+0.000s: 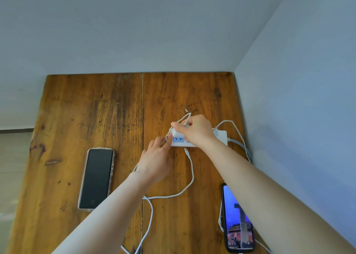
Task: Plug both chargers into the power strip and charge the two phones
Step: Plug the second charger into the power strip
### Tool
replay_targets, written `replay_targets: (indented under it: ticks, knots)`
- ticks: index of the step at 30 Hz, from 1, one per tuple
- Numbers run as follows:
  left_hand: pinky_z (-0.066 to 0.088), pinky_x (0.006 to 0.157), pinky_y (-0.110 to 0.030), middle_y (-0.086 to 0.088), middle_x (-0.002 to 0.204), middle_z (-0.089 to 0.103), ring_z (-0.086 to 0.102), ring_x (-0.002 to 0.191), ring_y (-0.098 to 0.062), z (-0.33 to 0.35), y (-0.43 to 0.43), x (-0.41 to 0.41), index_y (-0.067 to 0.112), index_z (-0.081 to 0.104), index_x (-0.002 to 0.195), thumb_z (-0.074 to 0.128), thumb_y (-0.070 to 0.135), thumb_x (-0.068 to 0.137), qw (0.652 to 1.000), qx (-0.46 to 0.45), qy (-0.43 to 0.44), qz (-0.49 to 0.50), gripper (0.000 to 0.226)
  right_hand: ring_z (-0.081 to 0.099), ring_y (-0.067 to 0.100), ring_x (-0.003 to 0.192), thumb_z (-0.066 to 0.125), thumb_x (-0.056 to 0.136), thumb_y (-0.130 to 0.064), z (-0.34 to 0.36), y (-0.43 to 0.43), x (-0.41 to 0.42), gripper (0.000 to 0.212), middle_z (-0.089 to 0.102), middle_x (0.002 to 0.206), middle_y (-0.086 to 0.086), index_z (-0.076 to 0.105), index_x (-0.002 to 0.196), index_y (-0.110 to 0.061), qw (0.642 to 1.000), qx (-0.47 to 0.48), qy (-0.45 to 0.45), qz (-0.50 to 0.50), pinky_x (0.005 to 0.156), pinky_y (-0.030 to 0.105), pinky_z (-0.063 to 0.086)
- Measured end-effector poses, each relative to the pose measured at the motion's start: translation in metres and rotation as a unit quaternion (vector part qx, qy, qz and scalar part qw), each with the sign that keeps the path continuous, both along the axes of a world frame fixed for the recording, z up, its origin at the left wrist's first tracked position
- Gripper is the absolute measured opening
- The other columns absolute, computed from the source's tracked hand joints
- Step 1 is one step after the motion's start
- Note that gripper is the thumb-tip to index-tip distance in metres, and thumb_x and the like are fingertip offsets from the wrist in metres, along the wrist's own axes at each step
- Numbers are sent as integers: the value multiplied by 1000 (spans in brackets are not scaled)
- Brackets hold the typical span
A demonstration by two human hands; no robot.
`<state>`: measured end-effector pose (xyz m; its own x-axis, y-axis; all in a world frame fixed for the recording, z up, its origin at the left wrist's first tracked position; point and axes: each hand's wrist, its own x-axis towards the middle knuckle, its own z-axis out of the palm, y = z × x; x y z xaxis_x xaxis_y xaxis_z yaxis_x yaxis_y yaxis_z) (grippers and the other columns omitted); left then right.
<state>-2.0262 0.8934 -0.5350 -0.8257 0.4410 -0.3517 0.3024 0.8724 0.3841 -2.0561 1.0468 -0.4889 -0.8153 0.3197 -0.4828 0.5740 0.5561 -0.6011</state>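
Note:
A white power strip (221, 136) lies at the right of the wooden table (96, 109). My right hand (196, 130) grips a white charger (178, 132) on top of the strip, above a blue socket (178, 139). My left hand (156, 159) rests at the strip's left end, fingers pinching the charger's thin white cable (185, 118). A loose cable end (186, 151) lies just in front of the strip. A phone with a dark screen (97, 178) lies at the left. A second phone with a lit screen (238, 221) lies at the right, a cable at its near end.
White cables (189, 186) loop across the table between the phones and run off the near edge. Another cable (238, 130) arcs behind the strip to the right wall. Walls close the far and right sides of the table.

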Motion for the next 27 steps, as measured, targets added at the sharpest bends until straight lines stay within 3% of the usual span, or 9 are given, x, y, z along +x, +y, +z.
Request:
replay_targets:
  ticks: [4, 8, 11, 16, 27]
  knots:
    - [51, 88, -39, -3, 143, 36, 37, 122, -22, -2, 0, -2, 23, 22, 149, 48, 19, 90, 1000, 6, 0, 8, 65, 61, 14, 68, 64, 85, -45, -2, 1, 2, 39, 63, 80, 2, 68, 100, -9, 1000, -4, 0, -2, 51, 18, 43]
    - [51, 88, -38, -3, 141, 37, 37, 121, -22, 1, 1, -2, 24, 24, 148, 47, 17, 90, 1000, 11, -4, 13, 64, 51, 9, 55, 65, 84, -45, -2, -8, 3, 34, 52, 66, -5, 63, 84, -11, 999, 34, 24, -4, 46, 16, 35]
    - [50, 90, -38, -4, 142, 37, 37, 123, -22, 5, 3, -1, 22, 23, 149, 46, 16, 91, 1000, 12, -7, 19, 64, 55, 12, 64, 65, 84, -46, -1, -10, 3, 34, 57, 77, 1, 57, 81, -13, 999, 45, 23, -3, 47, 16, 35]
    - [45, 95, -37, -6, 141, 39, 37, 124, -24, 11, 6, 0, 18, 22, 150, 43, 11, 90, 997, 54, -34, 35, 64, 53, 13, 76, 64, 85, -44, -9, -21, 9, 38, 67, 95, 7, 66, 101, -9, 998, 61, 30, 4, 60, 24, 41]
    - [44, 99, -40, -6, 149, 32, 33, 129, -26, 16, 11, 3, 21, 16, 151, 47, 10, 89, 995, 45, -68, 60, 70, 50, 12, 75, 64, 86, -43, -10, -23, 13, 37, 61, 87, 2, 66, 101, -9, 997, 63, 48, -17, 57, 20, 37]
